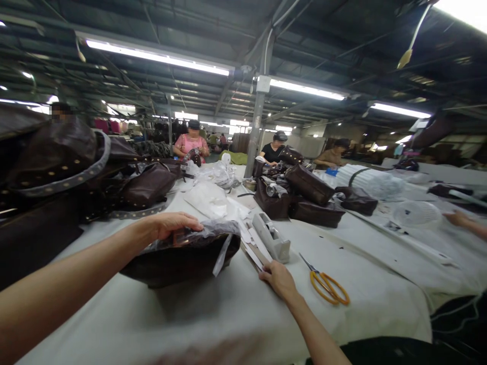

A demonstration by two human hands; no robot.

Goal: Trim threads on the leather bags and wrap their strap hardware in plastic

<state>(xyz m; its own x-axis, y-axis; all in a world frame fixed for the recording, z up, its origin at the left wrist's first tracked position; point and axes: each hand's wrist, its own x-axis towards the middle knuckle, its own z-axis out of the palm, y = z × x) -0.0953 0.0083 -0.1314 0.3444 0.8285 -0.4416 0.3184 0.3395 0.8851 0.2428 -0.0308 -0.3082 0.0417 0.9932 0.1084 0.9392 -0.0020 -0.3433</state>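
Note:
A dark brown leather bag (182, 263) stands on the white-covered table, its zipped opening upward, with clear plastic (216, 228) bunched in the mouth. My left hand (175, 225) reaches over that opening, fingers stretched out and resting on the plastic; its thumb is mostly hidden. To the right of the bag, my right hand (279, 279) is closed at the near end of some flat white and grey card strips (253, 248), fingertips on them. A grey tape dispenser (271, 237) sits just beyond the strips. Scissors with orange handles (329, 289) lie to the right of my right hand.
Brown bags are piled at the left (53, 157) and beyond the dispenser (312, 197). White sheets (209, 200) lie mid-table. A white fan (414, 214) is at the right, near another person's hand (456, 219). Several people work across the table, around a metal post (255, 121).

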